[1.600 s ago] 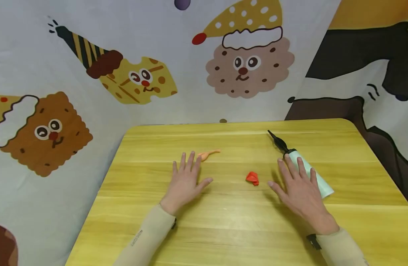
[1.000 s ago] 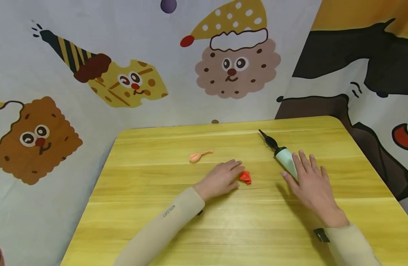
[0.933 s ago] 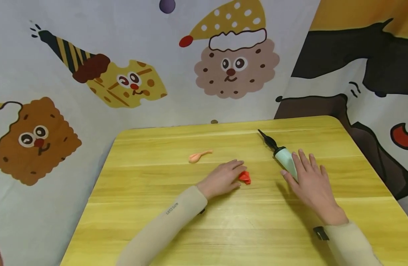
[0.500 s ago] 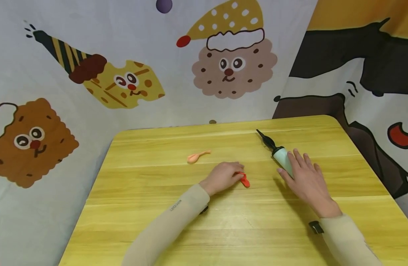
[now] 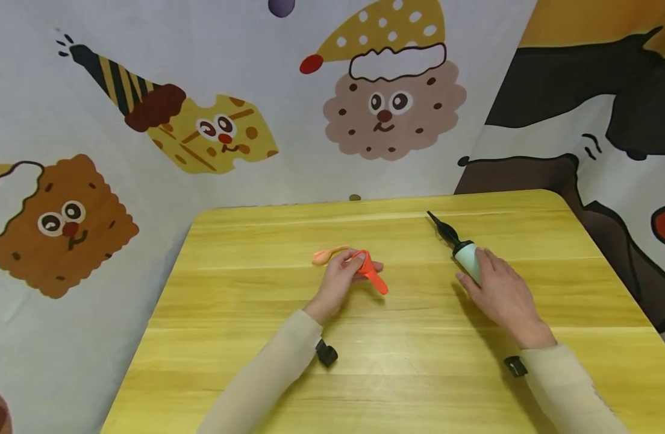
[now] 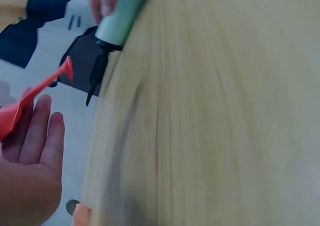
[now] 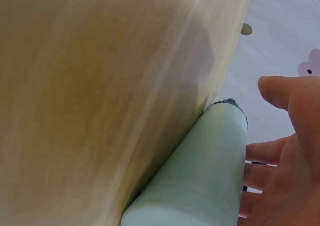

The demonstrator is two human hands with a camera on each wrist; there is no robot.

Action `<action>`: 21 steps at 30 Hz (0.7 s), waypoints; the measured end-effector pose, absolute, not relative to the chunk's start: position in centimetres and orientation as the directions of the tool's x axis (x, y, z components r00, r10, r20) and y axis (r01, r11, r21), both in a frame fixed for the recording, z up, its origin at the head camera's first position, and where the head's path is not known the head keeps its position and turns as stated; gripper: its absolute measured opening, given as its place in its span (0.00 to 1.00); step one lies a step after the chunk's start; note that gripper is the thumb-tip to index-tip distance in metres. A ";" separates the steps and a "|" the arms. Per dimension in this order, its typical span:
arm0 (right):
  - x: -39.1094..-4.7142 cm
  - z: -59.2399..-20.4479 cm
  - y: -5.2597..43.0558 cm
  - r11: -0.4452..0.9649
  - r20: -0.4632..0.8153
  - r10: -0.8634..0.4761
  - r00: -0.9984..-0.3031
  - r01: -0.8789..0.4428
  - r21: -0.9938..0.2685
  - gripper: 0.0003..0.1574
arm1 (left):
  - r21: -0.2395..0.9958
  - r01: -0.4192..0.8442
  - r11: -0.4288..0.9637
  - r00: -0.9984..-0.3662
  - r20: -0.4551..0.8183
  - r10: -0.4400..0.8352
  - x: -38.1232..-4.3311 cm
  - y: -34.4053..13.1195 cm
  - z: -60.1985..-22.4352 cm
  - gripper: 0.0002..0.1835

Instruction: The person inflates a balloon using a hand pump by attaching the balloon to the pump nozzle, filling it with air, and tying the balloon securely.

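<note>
My left hand [image 5: 337, 280] pinches a deflated red balloon [image 5: 374, 279] between thumb and fingers above the table, its end hanging down to the right. In the left wrist view, the balloon's narrow neck [image 6: 42, 86] sticks out past the fingers. A peach balloon [image 5: 321, 257], also limp, lies just behind that hand and is partly covered by it. My right hand [image 5: 506, 295] is over a pale green balloon pump [image 5: 467, 258] with a black nozzle. In the right wrist view, its fingers [image 7: 265, 151] lie along the pump's far side, while the thumb stands apart.
The pump's nozzle [image 5: 437, 223] points toward the far table edge. Behind the wooden table [image 5: 408, 386] hangs a white cloth [image 5: 305, 175] printed with cartoon biscuits and cheese. A black strap device sits at each wrist.
My left hand has reached right to the red balloon, taken hold of it, lifted it and drawn it back left. My right hand has stayed by the pump, its fingers now lower around it.
</note>
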State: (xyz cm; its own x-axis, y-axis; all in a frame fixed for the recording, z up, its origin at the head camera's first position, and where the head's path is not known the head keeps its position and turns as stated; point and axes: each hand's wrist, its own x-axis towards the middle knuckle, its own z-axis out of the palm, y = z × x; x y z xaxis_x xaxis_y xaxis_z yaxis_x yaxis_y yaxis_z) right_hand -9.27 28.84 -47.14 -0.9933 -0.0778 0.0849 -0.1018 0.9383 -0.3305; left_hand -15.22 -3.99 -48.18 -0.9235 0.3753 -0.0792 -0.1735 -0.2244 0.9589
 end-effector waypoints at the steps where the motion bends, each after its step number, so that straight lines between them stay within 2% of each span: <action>1: -9.3 -47.2 28.8 0.936 0.082 -0.072 -0.994 -0.096 -0.340 0.49 | 0.944 -0.196 -0.265 -0.928 -0.092 0.361 -15.1 -4.2 -48.2 0.12; 8: -9.9 -47.5 29.1 0.933 0.090 -0.057 -0.994 -0.085 -0.349 0.50 | 0.823 -0.303 -0.481 -0.940 -0.175 0.294 -14.4 -5.7 -48.0 0.17; 12: -10.4 -47.6 29.4 0.944 0.124 -0.059 -0.991 -0.095 -0.315 0.43 | 0.777 -0.323 -0.540 -0.942 -0.213 0.259 -14.4 -6.4 -48.0 0.23; 17: -10.6 -47.3 29.4 0.943 0.038 -0.010 -0.999 -0.022 -0.332 0.33 | 0.714 -0.347 -0.608 -0.937 -0.281 0.206 -14.6 -7.2 -47.9 0.27; 21: -10.2 -46.8 28.8 0.924 -0.009 0.010 -1.000 0.013 -0.382 0.37 | 0.660 -0.362 -0.659 -0.927 -0.331 0.177 -14.9 -7.9 -47.8 0.26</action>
State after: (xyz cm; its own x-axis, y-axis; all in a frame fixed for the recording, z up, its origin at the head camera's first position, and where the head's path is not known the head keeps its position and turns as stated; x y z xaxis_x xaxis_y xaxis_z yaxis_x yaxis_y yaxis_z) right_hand -10.22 28.84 -46.76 -0.9999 0.0104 -0.0089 0.0130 0.9242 -0.3818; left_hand -14.88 -7.93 -47.75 -0.9267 0.1773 -0.3313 -0.3618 -0.6586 0.6598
